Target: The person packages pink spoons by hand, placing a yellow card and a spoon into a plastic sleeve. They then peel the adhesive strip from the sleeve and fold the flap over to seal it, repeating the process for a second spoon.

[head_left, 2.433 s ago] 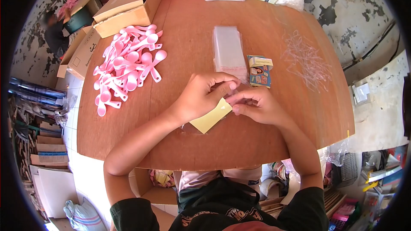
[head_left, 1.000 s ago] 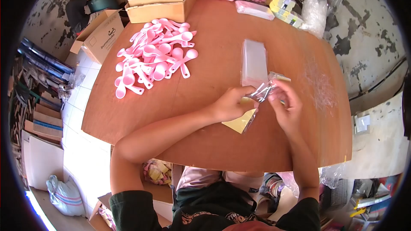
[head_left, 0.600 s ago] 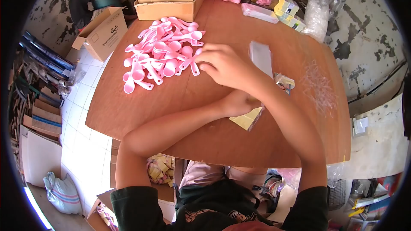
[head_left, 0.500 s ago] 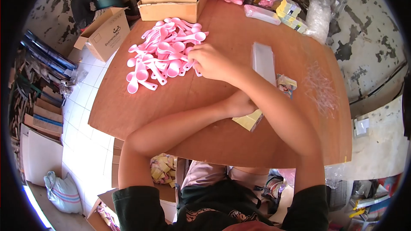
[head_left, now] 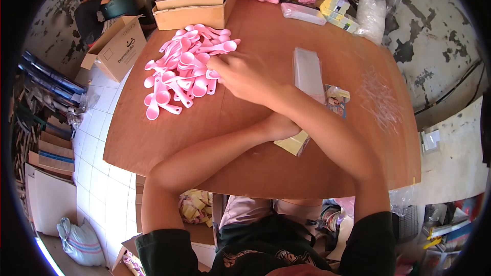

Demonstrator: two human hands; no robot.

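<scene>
R hand (head_left: 245, 74) on spoons (head_left: 179, 69); L hand (head_left: 279, 125) prob. pins yellow card (head_left: 290, 144).

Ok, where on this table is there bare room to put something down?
Bare wood on the table: near-left, between the pink spoons and the near edge; near-right, between the plastic strips and the near edge. Crowded: the far edge, and around the clear bag stack.

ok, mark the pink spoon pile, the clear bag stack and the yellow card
pink spoon pile (head_left: 179, 71): head view, middle of the heap.
clear bag stack (head_left: 308, 69): head view, centre of the top bag.
yellow card (head_left: 290, 144): head view, bare corner below the left wrist.
</scene>
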